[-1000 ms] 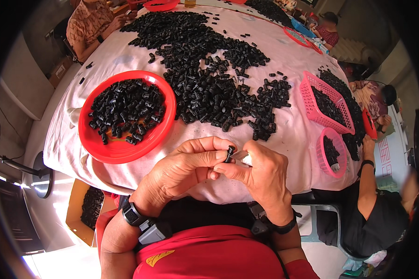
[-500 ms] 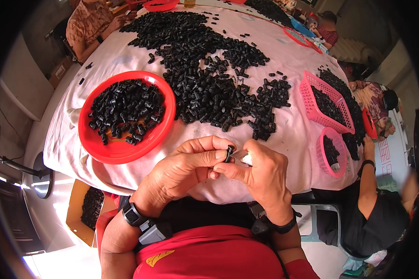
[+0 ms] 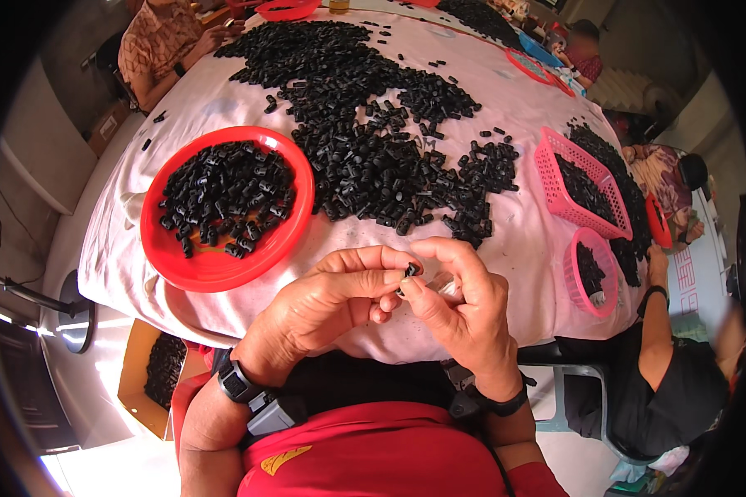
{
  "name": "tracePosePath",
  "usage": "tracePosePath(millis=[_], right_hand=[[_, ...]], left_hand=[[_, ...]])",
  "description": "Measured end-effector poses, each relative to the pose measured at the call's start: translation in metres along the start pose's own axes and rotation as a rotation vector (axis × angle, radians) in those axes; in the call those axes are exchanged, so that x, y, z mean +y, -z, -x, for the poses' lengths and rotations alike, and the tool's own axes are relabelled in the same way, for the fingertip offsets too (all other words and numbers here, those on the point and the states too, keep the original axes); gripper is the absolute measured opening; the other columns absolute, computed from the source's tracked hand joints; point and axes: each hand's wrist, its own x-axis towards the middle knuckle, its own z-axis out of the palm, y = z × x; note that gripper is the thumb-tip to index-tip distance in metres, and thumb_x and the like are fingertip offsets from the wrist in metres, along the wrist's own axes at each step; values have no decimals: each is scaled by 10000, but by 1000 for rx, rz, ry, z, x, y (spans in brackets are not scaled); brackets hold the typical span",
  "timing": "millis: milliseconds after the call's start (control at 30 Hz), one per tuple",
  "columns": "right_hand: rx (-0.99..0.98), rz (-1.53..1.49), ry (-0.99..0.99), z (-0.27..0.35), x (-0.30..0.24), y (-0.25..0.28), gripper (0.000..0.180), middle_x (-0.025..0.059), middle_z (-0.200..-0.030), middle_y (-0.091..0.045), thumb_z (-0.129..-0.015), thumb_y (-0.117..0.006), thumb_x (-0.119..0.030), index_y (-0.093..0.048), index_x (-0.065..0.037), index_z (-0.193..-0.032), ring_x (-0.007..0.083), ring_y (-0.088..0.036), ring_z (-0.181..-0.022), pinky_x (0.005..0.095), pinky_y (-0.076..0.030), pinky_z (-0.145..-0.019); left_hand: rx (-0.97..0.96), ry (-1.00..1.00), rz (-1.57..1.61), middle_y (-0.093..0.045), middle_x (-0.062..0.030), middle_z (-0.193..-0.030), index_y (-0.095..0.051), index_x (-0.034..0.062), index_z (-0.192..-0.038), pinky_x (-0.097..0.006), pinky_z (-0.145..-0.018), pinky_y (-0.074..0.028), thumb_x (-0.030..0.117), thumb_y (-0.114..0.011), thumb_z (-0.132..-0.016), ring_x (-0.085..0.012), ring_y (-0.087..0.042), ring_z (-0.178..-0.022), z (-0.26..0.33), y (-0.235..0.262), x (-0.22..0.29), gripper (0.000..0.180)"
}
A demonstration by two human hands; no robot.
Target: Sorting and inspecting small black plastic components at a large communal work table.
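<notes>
At the frame's centre, below the black pile [image 3: 365, 161], the left hand [image 3: 327, 298] pinches a small black part [image 3: 411, 270]; a firm, steady pinch should help while the right hand [image 3: 468, 311] works close against it. Whether the right fingers grip the pale thing [image 3: 450, 288] there, I cannot tell.

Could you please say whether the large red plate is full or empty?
Fairly full: black pieces are heaped across the red plate, leaving its rim bare.

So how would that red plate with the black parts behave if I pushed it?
The glossy red plate looks plastic, so probably stiff. Its black parts lie heaped and loose, so they'd likely shift if it tilted. The pink cloth beneath is wrinkled, so it might bunch.
</notes>
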Motion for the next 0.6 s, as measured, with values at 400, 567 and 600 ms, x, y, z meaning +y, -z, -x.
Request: tracePosePath(millis=[400, 567, 600], right_hand=[[-210, -290, -4, 2, 7, 6, 293, 107, -888, -716, -919, -614, -110, -569, 15, -1180, 159, -720, -817, 268, -557, -701], [-114, -265, 17, 4, 9, -1, 256, 99, -835, -715, -926, -621, -125, -575, 21, -1132, 149, -719, -806, 258, -547, -696], [-115, -266, 17, 4, 9, -1, 256, 99, -835, -715, -926, -621, -125, -575, 21, -1132, 149, -719, -806, 258, -547, -696]], left_hand=[[-6, 45, -64, -625, -2, -955, -610, 0, -1172, -215, -715, -480, 143, -644, -936, -64, -553, -757, 0, -4, 3, 279], [-26, 37, -78, -622, 10, -944, -619, 11, -1151, -207, -709, -473, 177, -644, -943, -57, -551, -752, -1, -2, 0, 266], [-18, 33, -102, -622, 13, -941, -623, 15, -1145, -205, -708, -471, 186, -643, -946, -54, -549, -749, 0, -3, 0, 264]])
